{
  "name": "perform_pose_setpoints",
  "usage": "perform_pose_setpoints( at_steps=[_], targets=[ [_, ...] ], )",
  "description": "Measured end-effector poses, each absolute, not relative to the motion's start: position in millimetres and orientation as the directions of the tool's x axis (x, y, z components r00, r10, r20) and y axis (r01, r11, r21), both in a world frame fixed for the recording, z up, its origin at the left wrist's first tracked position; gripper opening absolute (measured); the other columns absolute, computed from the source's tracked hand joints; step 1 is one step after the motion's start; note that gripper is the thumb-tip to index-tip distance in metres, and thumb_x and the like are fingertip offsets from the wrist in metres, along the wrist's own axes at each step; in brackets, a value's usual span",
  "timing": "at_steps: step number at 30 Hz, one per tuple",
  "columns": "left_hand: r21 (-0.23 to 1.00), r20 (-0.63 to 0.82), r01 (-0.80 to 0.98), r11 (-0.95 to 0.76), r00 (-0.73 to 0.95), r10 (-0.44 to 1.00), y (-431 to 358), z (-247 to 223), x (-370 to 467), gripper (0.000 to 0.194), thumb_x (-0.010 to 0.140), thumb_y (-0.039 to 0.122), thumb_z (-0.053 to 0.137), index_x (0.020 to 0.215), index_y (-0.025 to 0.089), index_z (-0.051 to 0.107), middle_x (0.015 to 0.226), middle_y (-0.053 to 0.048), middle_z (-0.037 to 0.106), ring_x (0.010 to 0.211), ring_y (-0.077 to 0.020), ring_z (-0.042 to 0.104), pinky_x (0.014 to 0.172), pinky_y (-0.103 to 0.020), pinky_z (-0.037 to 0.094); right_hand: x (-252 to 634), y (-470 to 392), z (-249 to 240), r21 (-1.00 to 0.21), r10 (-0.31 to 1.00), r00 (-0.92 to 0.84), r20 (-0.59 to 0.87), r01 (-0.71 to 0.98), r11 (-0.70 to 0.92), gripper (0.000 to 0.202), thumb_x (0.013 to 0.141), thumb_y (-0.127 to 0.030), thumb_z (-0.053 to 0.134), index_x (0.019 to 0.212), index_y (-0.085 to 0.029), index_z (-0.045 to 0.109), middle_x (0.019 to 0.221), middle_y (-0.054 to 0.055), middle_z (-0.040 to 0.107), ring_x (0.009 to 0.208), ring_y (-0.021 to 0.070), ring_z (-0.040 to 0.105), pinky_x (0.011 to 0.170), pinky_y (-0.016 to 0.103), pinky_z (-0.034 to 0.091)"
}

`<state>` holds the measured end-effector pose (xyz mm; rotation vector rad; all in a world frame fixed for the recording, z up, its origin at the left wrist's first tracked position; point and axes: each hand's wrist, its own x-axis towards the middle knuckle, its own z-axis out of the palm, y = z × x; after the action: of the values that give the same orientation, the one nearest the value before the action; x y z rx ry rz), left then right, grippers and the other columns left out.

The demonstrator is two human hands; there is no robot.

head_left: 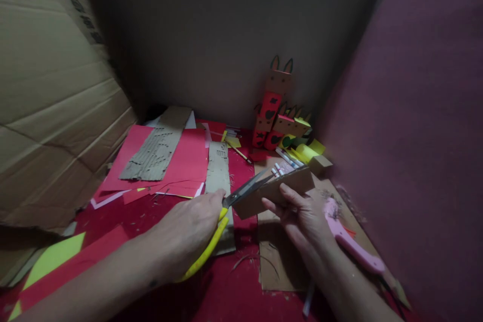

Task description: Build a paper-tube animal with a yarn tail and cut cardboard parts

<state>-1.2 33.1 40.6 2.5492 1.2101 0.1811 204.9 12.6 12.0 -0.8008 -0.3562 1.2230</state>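
My left hand [196, 224] is closed around the yellow handles of a pair of scissors [241, 193]. Their dark blades are parted and point up and right, at the edge of a brown cardboard piece [256, 204]. My right hand [302, 216] pinches that cardboard between thumb and fingers and holds it tilted above the work surface. Whether the blades have bitten into the card cannot be made out. A pink glue gun [350, 244] lies just right of my right wrist, and a flat cardboard sheet [279, 254] is below the hand.
Red paper sheets [188, 156] and a torn corrugated strip [154, 153] lie at the left. Several small cardboard animal figures [275, 105] stand at the back, near markers [289, 158]. A tall cardboard panel [49, 100] flanks the left; a pinkish wall [415, 126] bounds the right.
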Motion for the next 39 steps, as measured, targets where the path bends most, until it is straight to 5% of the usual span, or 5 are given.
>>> perform_pose_setpoints(
  at_steps=[7, 23, 39],
  targets=[
    [0.250, -0.061, 0.702, -0.666, 0.698, 0.713, 29, 36, 0, 0.014, 0.078, 0.019, 0.039, 0.091, 0.018, 0.043, 0.076, -0.005, 0.057, 0.058, -0.0170, 0.052, 0.049, -0.026, 0.031, 203, 12, 11, -0.739, 0.942, 0.304, -0.142, -0.666, 0.103, 0.032, 0.056, -0.010, 0.076, 0.087, -0.017, 0.067, 0.071, 0.001, 0.071, 0.068, 0.0197, 0.067, 0.064, 0.040, 0.058],
    [0.093, -0.086, 0.691, -0.717, 0.723, 0.685, 31, 31, -3, 0.021, 0.080, 0.013, 0.034, 0.092, 0.017, 0.052, 0.075, -0.008, 0.061, 0.056, -0.0189, 0.056, 0.047, -0.027, 0.026, 202, 12, 12, -0.707, 0.948, 0.265, -0.176, -0.704, 0.066, 0.024, 0.056, -0.007, 0.075, 0.077, -0.015, 0.067, 0.068, 0.002, 0.070, 0.065, 0.0208, 0.066, 0.052, 0.036, 0.059],
    [0.048, -0.122, 0.694, -0.718, 0.717, 0.686, 25, 43, 4, 0.016, 0.078, 0.017, 0.039, 0.085, 0.017, 0.054, 0.073, -0.007, 0.057, 0.049, -0.0166, 0.051, 0.043, -0.027, 0.023, 201, 12, 12, -0.727, 0.942, 0.281, -0.183, -0.684, 0.063, 0.030, 0.055, -0.010, 0.076, 0.083, -0.017, 0.067, 0.070, 0.001, 0.070, 0.068, 0.0200, 0.066, 0.059, 0.036, 0.058]
  ],
)
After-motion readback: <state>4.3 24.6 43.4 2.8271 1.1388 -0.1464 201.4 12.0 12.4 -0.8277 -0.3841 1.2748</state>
